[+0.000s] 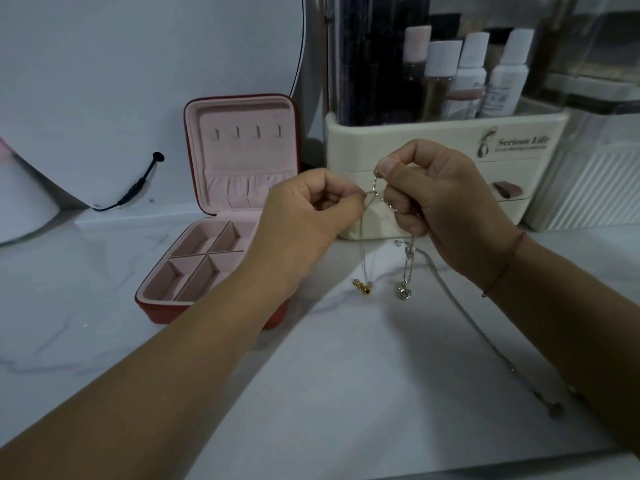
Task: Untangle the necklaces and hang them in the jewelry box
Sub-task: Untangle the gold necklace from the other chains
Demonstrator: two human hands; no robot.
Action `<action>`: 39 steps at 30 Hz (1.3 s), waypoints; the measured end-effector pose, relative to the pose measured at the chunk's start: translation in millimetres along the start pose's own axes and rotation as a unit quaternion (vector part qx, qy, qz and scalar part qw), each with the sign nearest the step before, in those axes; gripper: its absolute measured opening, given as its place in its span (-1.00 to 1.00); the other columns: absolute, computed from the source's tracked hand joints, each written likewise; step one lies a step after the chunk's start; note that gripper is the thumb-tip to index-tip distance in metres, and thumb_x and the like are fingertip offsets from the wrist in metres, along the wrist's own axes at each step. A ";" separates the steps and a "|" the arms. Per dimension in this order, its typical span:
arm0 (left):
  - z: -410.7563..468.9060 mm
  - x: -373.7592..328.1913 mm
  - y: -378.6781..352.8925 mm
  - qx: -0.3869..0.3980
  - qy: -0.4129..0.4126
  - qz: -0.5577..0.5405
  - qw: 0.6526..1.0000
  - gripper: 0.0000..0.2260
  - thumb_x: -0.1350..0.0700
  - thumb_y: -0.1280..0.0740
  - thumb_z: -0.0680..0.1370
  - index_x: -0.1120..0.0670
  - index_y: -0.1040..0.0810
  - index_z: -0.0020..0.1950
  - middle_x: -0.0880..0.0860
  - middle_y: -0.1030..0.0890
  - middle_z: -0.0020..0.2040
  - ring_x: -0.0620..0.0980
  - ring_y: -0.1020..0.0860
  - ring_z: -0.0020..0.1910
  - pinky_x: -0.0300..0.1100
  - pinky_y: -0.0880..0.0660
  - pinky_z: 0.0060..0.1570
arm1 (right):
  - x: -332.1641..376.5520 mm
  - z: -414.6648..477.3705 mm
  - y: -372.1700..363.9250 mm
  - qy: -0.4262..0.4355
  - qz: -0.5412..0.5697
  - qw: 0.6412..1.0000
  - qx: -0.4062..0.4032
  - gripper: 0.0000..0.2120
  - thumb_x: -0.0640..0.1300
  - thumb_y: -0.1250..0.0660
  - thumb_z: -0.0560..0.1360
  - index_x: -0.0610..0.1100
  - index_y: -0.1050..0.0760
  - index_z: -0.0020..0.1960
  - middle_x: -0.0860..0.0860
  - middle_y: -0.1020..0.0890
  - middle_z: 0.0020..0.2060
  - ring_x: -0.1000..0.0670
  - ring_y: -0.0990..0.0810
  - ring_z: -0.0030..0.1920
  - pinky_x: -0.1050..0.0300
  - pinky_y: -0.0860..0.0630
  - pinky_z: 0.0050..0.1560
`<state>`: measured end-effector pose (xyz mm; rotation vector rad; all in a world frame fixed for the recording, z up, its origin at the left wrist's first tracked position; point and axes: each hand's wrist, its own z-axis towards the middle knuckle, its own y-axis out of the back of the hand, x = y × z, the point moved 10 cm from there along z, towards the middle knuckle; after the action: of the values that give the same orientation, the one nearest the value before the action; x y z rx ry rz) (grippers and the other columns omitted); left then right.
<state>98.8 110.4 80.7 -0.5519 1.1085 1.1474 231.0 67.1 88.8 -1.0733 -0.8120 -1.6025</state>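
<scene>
A red jewelry box (194, 168) with pink lining stands open at the left, its lid upright with several hooks (246, 132) near the top. In front of the cream organizer, my left hand (304, 216) pinches a thin chain. My right hand (433, 202) pinches the tangled necklaces (379, 192) a little higher. From them hang a gold pendant (362, 286) and a silver pendant (403, 291), just above the table. A longer silver chain (485, 341) trails from the right hand across the marble top toward the lower right.
A cream cosmetics organizer (446, 133) holding several bottles stands right behind my hands. A round white mirror (138, 81) with a black cable (138, 187) leans at the back left. A ribbed white container (595, 188) is at the far right.
</scene>
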 end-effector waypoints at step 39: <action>4.9 4.2 1.2 0.031 0.014 0.056 0.998 -0.92 0.12 -0.38 0.52 0.11 -0.64 -0.11 -0.06 -0.60 -0.31 -0.28 -0.49 -0.37 -0.39 -0.44 -0.28 | 1.2 0.4 -7.3 -0.003 -0.169 0.982 0.086 -0.95 -0.24 -0.42 0.45 -0.13 -0.64 -0.17 0.05 -0.56 -0.45 0.12 -0.38 -0.43 0.34 -0.37 -0.38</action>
<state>99.7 116.8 79.0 -0.4626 1.2079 1.2010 224.0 69.0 90.1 -0.8487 -1.1640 -1.7701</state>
